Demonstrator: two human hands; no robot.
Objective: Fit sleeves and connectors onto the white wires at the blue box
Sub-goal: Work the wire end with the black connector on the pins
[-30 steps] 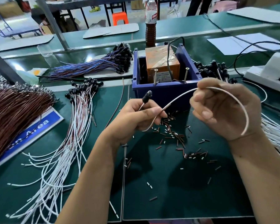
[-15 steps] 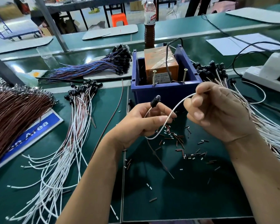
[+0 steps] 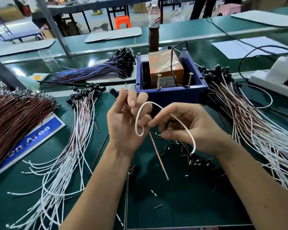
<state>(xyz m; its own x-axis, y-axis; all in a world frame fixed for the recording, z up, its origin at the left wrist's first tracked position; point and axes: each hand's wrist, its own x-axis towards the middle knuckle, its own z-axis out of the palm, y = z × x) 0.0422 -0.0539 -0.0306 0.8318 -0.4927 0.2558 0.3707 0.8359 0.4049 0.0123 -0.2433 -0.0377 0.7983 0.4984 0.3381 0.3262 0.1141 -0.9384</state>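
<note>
- We held one white wire (image 3: 181, 123) in the air in front of the blue box (image 3: 171, 93), which stood on the green desk (image 3: 181, 205).
- Our left hand (image 3: 125, 123) was raised with its fingers (image 3: 132, 100) curled, pinching the wire near a black connector (image 3: 113, 92) that stuck out to the left of the fingertips; the wire looped down past the palm.
- Our right hand (image 3: 194, 128) had its fingers curled, thumb and forefinger pinched together close to the left hand, with the wire arching over the hand and ending by the wrist. What the pinch held we could not tell.
- A thin red wire (image 3: 158, 156) hung down slantwise between the two hands.
- Small dark and white sleeves (image 3: 194, 161) lay scattered on the desk below the right hand.
- Bundles of white wires (image 3: 60, 171) with black connectors lay on the desk to the left and right of the box.
</note>
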